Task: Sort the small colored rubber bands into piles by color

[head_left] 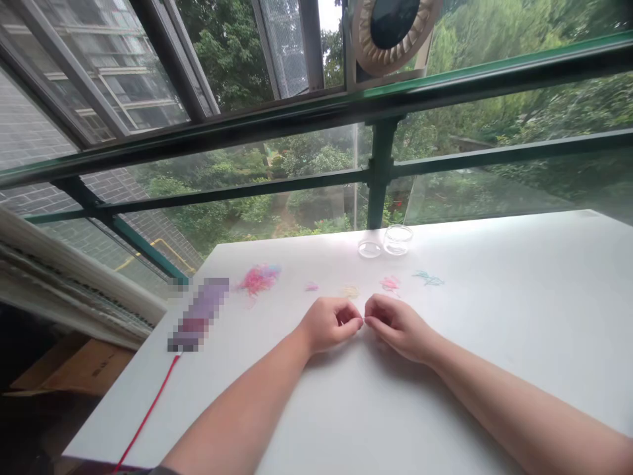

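Over the white table, my left hand [332, 324] and my right hand [397, 328] meet nearly fingertip to fingertip. Both are closed in a pinch. Whatever lies between the fingertips is too small to make out. Just beyond the hands are little heaps of thin coloured strands or bands: a yellow heap [350, 291], a pink heap [390, 284] and a teal heap [429, 278]. A tiny purple-pink heap [311, 287] sits further left. The larger mixed heap [260, 280], mostly pink and red with some blue, lies at the far left.
A clear round container [398, 240] stands near the table's [519, 277] back edge, beside a clear round lid [370, 249]. On the left lies a pixelated phone-like object [199, 315] with a red cable [148, 412]. Behind the table run a green railing [380, 168] and windows.
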Demonstrator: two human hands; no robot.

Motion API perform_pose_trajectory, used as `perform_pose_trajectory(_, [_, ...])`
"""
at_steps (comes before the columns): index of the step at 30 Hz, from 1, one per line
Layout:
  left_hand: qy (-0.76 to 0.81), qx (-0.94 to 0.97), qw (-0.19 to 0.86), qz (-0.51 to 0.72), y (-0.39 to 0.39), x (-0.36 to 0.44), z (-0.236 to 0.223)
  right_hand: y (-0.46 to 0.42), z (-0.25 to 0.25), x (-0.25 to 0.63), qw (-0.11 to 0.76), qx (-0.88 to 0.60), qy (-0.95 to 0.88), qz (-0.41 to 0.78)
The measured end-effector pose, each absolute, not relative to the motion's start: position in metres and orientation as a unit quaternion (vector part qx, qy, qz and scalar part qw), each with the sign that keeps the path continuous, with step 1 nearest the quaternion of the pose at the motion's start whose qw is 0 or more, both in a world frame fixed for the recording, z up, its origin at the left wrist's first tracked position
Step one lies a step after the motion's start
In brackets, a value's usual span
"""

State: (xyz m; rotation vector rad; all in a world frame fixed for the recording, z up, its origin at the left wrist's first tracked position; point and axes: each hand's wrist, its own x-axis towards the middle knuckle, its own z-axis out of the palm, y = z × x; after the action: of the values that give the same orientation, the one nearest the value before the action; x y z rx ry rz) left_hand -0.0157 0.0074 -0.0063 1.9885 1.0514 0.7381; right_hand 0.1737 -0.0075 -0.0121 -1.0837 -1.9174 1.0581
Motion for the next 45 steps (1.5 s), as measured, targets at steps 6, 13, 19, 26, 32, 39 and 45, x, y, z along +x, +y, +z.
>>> perform_pose_trajectory(6, [0.394,0.772,0.402,0.295,0.009,-0.015,-0.005,-0.008,-0.009,0.175,0.341,-0.420,-0.730,0.418])
perform_pose_trajectory(13, [0.384,0.760,0.423,0.311,0.010,-0.013,-0.009,-0.008,-0.012,0.176,0.329,-0.415,-0.741,0.412])
perform_pose_trajectory(19, [0.375,0.721,0.478,0.333,0.016,-0.014,-0.014,-0.008,-0.014,0.179,0.342,-0.417,-0.748,0.387])
perform_pose_trajectory(26, [0.367,0.675,0.520,0.373,0.021,-0.015,-0.021,-0.004,-0.014,0.183,0.363,-0.440,-0.736,0.365])
perform_pose_trajectory(32, [0.376,0.744,0.434,0.343,0.015,-0.010,-0.016,-0.005,-0.021,0.181,0.315,-0.437,-0.753,0.379])
perform_pose_trajectory(39, [0.366,0.770,0.392,0.346,0.015,-0.009,-0.012,-0.006,-0.010,0.176,0.347,-0.425,-0.730,0.408])
perform_pose_trajectory(45, [0.367,0.776,0.395,0.327,0.016,-0.013,-0.008,-0.005,-0.007,0.173,0.362,-0.424,-0.712,0.426])
